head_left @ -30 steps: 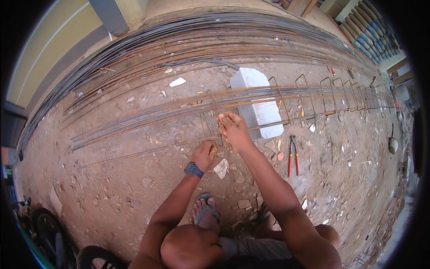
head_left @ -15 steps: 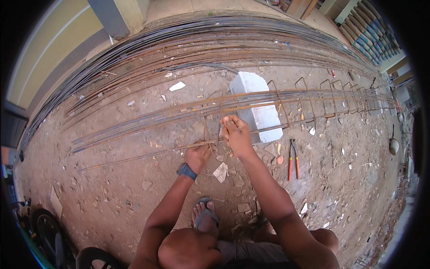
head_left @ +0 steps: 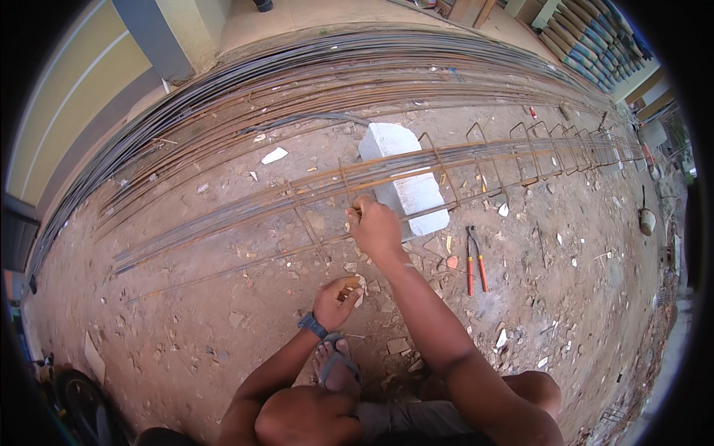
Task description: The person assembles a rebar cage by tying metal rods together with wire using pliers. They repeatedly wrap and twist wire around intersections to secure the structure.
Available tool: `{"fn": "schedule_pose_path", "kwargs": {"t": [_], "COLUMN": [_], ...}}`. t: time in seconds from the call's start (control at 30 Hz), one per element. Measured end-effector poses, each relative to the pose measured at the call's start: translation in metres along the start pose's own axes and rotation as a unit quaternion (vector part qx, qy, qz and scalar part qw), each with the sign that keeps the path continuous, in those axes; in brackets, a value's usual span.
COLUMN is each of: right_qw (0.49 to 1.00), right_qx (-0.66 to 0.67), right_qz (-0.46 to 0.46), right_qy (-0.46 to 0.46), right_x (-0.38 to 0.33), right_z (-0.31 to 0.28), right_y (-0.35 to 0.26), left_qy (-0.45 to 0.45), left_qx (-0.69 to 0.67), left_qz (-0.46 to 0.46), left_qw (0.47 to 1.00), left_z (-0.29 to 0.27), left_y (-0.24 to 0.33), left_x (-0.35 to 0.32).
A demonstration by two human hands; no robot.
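Observation:
My right hand (head_left: pixel 375 232) is closed around the side of a thin bent steel stirrup (head_left: pixel 343 175), beside a white block; the fingers hide the grip itself. The stirrup loops around a bundle of long rusty rebar (head_left: pixel 245 212). Just left of it, another stirrup (head_left: pixel 306 223) hangs slanted on the bars. My left hand (head_left: pixel 336 303), with a dark watch on its wrist, is off the bars, low over the dirt near my foot. Its fingers are bent and apart, holding nothing I can see. The white block (head_left: pixel 410 189) props up the rebar.
Red-handled pincers (head_left: pixel 476 264) lie on the dirt right of the block. Several more stirrups (head_left: pixel 552 145) stand along the rebar toward the right. A long pile of steel bars (head_left: pixel 223 78) curves across the back. Broken tile and stone chips litter the ground.
My left hand has let go of the lower bar and drawn back toward me. The left stirrup now stands apart, farther left. My right hand stays by the block; the view has shifted slightly.

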State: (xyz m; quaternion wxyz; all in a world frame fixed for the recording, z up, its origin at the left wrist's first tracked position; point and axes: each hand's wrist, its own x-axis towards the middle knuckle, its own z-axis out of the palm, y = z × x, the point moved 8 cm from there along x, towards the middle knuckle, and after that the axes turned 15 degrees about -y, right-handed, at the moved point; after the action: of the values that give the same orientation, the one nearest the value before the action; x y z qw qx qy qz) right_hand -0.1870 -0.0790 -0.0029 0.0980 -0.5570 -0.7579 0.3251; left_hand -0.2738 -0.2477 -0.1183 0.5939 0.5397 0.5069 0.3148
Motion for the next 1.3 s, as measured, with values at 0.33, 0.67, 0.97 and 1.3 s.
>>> {"fn": "schedule_pose_path", "kwargs": {"t": [0.33, 0.67, 0.97, 1.3], "right_qw": [0.997, 0.971, 0.807, 0.759], "right_qx": [0.015, 0.234, 0.588, 0.633], "right_qz": [-0.033, 0.052, 0.045, 0.127], "right_qy": [0.061, -0.026, -0.027, -0.090], "right_x": [0.011, -0.049, -0.137, -0.163], "right_z": [-0.020, -0.082, -0.032, 0.105], "right_y": [0.017, 0.029, 0.092, 0.124], "left_qy": [0.088, 0.137, 0.059, 0.066], "left_qx": [0.518, 0.540, 0.414, 0.343], "left_qz": [0.058, 0.076, 0.187, 0.197], "left_qw": [0.849, 0.827, 0.889, 0.916], "left_z": [-0.065, -0.104, -0.020, -0.030], "left_y": [0.137, 0.128, 0.161, 0.154], "left_x": [0.046, 0.009, 0.086, 0.090]}}
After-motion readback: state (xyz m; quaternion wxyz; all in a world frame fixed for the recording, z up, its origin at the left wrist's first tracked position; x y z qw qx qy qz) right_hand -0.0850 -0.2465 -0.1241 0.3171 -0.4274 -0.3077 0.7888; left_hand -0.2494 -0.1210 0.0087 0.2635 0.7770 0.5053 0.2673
